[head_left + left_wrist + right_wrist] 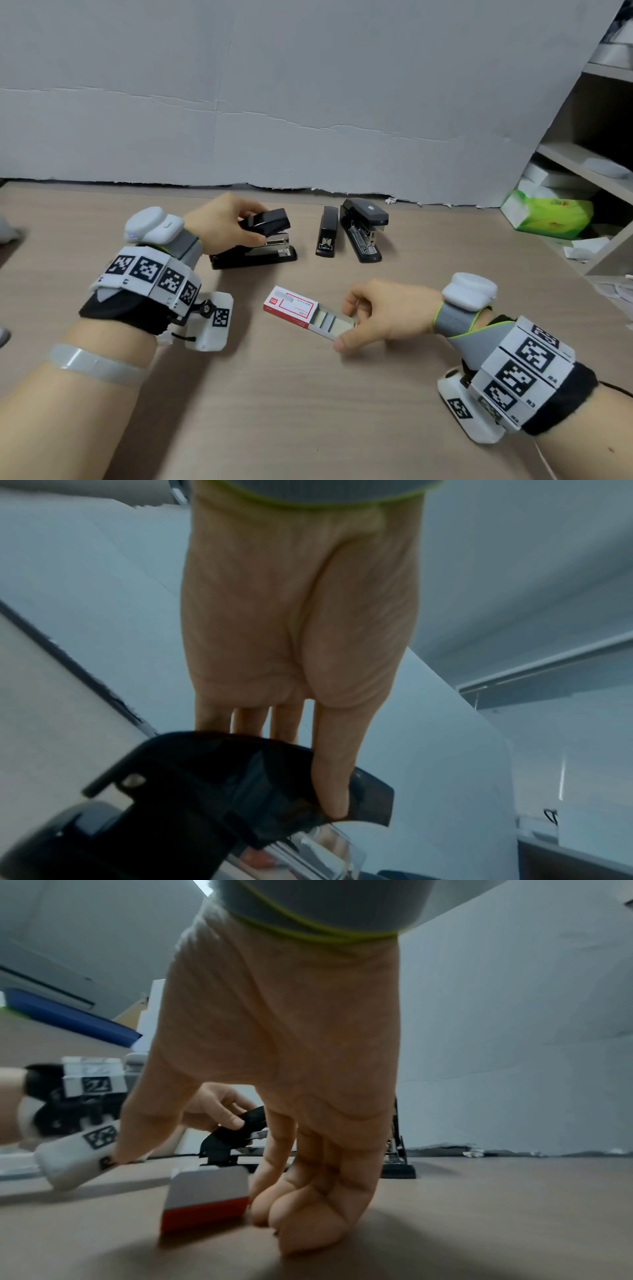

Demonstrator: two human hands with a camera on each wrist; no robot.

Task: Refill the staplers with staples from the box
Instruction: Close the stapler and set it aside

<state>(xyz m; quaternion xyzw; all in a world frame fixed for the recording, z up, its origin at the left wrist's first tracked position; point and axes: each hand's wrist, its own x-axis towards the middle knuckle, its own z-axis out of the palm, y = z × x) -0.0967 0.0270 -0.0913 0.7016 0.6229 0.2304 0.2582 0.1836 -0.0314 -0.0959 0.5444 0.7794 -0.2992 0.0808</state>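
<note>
While the left hand (222,219) grips the raised top of a black stapler (260,240) at the back of the desk (308,411), the right hand (380,311) pinches the pulled-out tray of the staple box (298,308) lying nearer, between both wrists. Two more staplers (349,228) lie just right of the first. Grey board backs the desk; shelves stand at right.
</note>
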